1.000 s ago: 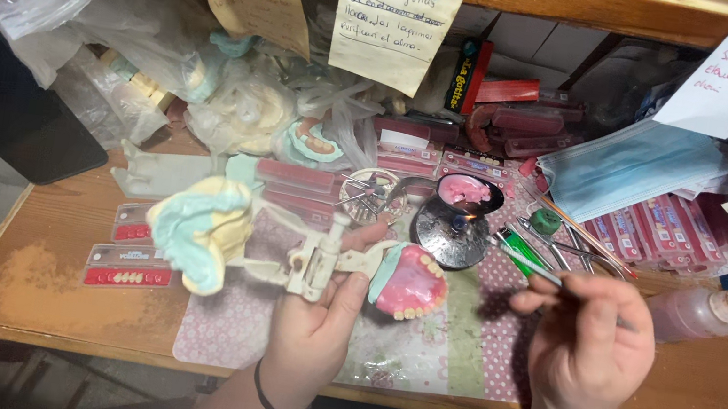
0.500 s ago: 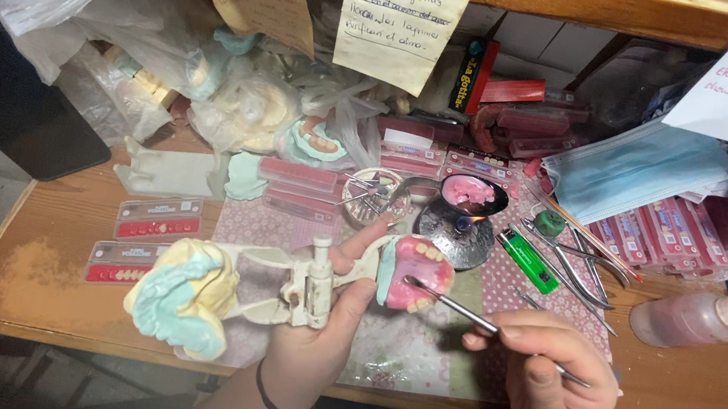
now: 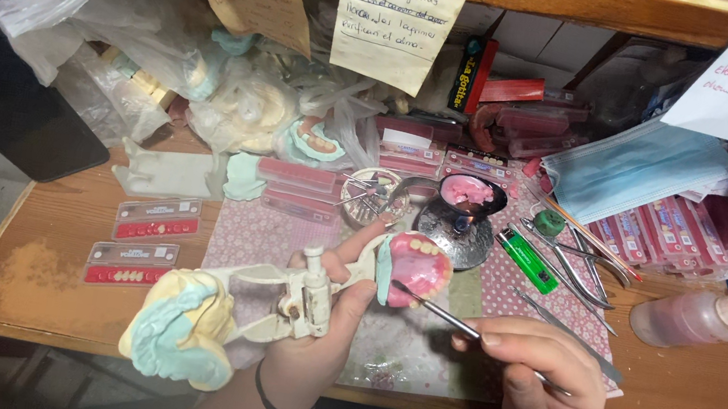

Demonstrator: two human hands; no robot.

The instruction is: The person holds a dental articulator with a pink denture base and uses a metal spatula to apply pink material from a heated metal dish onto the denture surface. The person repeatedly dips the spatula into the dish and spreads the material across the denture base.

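My left hand (image 3: 322,332) grips a white hinged dental articulator (image 3: 299,295) above the bench. One arm of it carries a pink wax denture with a row of teeth (image 3: 412,268). The other arm carries a yellow and pale blue plaster cast (image 3: 175,330), which hangs past the bench's front edge. My right hand (image 3: 538,381) holds a thin metal wax tool (image 3: 440,308) like a pen. Its tip touches the pink wax of the denture.
A metal bowl of pink wax (image 3: 462,214) stands behind the denture, beside a green lighter (image 3: 527,261), pliers and tweezers (image 3: 579,263). Tooth cards (image 3: 141,240) lie at left, a squeeze bottle (image 3: 694,317) at right. Bagged casts, a blue mask and paper notes crowd the back.
My left hand has turned the articulator, so the denture now faces right and the cast has swung down left. My right hand moved in from the right and put the tool's tip on the wax.
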